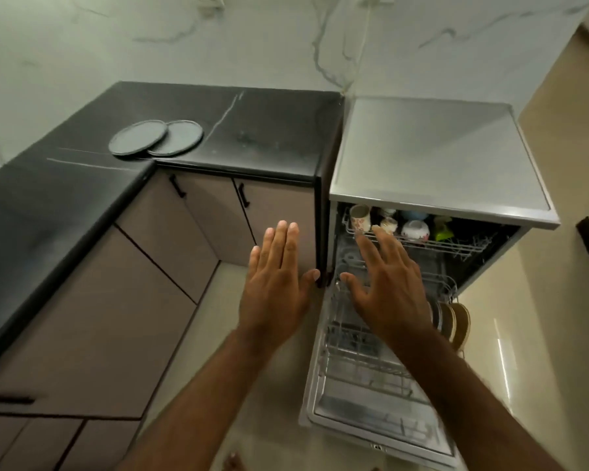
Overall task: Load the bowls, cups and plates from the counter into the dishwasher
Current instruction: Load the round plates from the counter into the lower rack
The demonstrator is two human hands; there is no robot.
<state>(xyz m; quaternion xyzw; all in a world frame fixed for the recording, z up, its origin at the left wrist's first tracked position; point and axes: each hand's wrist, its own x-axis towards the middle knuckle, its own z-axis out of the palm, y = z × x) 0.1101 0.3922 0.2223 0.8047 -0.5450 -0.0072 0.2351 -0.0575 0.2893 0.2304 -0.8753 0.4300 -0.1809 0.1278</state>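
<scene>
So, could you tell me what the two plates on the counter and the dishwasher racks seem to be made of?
The two plates look like dark grey matte stoneware or ceramic: dull surface, raised rims, no shine; metal cannot be ruled out. The upper rack and lower rack look like coated wire: thin pale rods in a grid.

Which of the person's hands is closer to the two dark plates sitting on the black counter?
Left. The left hand hangs open below and right of the dark plates, over the floor by the cabinets. The right hand is farther right, over the open dishwasher.
</scene>
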